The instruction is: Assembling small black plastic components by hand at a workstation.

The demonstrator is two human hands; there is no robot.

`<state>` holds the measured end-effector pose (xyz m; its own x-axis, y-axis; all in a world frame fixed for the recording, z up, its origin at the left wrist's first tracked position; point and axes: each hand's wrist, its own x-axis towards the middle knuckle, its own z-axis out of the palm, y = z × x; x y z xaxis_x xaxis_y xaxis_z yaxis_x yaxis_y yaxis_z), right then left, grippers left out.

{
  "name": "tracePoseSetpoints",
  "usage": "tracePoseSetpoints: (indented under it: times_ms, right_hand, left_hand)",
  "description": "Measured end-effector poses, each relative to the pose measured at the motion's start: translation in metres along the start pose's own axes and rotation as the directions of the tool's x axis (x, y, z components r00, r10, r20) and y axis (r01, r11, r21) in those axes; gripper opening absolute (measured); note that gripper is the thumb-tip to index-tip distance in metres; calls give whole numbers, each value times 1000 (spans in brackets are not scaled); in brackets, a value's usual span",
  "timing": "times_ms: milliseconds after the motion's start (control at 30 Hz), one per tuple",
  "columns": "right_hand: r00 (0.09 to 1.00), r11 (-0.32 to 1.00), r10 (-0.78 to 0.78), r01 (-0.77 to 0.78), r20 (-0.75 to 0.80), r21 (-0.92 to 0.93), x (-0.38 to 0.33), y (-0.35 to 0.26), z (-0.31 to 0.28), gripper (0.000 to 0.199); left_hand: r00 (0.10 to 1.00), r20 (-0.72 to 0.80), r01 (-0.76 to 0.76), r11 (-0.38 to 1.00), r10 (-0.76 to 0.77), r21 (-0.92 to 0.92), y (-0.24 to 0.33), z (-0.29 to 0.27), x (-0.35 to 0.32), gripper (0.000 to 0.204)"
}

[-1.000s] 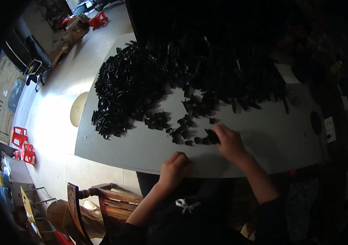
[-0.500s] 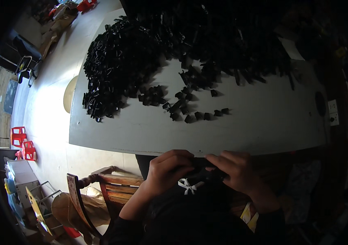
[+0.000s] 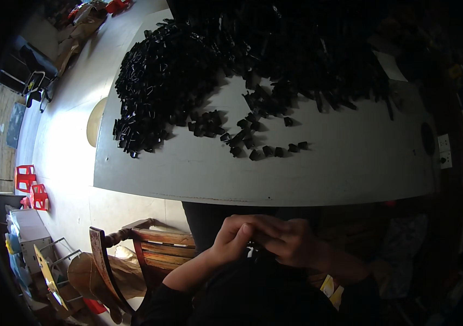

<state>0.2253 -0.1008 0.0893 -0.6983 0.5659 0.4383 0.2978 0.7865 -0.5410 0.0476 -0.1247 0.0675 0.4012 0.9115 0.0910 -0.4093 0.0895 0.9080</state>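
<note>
two hands, left hand (image 3: 235, 237) and right hand (image 3: 292, 244), meet with fingers curled; beyond them one table (image 3: 199, 176) bears heaped black pieces (image 3: 161, 81), too many to count; left of them stands one wooden chair (image 3: 163, 250). overlapping fingers hide whether anything is gripped; i cannot tell. the farthest pieces are lost in shadow.

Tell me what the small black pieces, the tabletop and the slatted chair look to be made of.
Small black pieces: probably plastic, glossy; they catch sharp highlights, though coated metal is possible.
Tabletop: perhaps laminate or painted board; smooth, pale, dull sheen.
Slatted chair: wood, apparently varnished; brown, streaked slats.
</note>
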Motion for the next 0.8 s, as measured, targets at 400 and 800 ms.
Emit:
tracePoseSetpoints:
  times_ms: [400,800]
  right_hand:
    - [830,770,557,-502,-31,393,52,81,39,16]
    - [730,680,683,-619,32,-394,102,111,69,28]
  left_hand:
    - [814,-497,252,589,300,768,-39,-68,34,14]
    - [877,-294,276,103,381,956,-37,-81,44,8]
